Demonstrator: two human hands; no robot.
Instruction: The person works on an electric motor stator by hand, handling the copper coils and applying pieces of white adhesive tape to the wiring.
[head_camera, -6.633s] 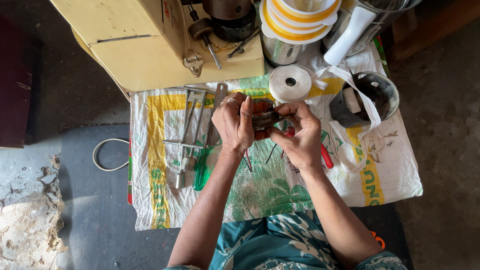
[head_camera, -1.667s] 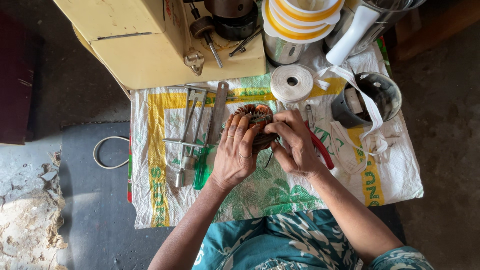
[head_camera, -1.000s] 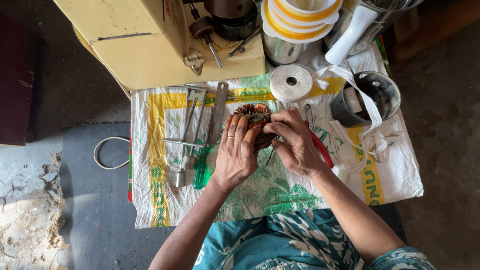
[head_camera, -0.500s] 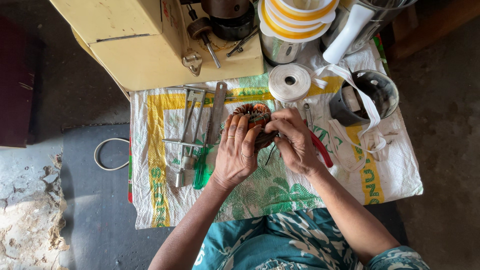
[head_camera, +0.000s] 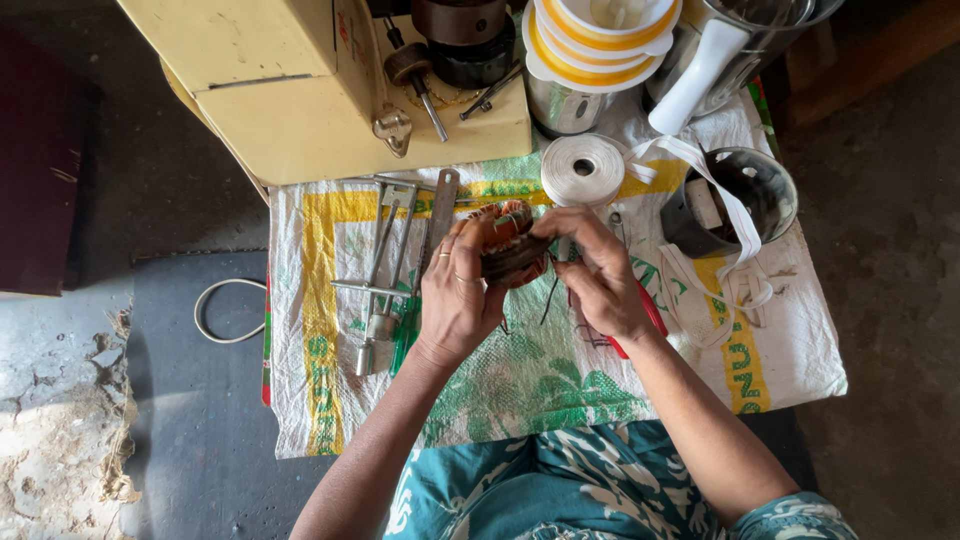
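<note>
Woven sack (head_camera: 330, 400) underneath; left hand (head_camera: 455, 300) grip clasps wound coil (head_camera: 508, 243); right hand (head_camera: 600, 285) apparently pinches its wire.

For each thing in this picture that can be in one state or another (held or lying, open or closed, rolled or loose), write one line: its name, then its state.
Left hand: closed around the wound coil.
Right hand: fingers pinching at the coil's edge.
Wound coil: held up between both hands.
White tape roll: lying flat, its end unrolled.
Loose tape strip: draped across the dark pot.
Dark pot: open, no lid.
Metal puller tool: lying untouched on the sack.
Red-handled tool: lying under the right hand.
</note>
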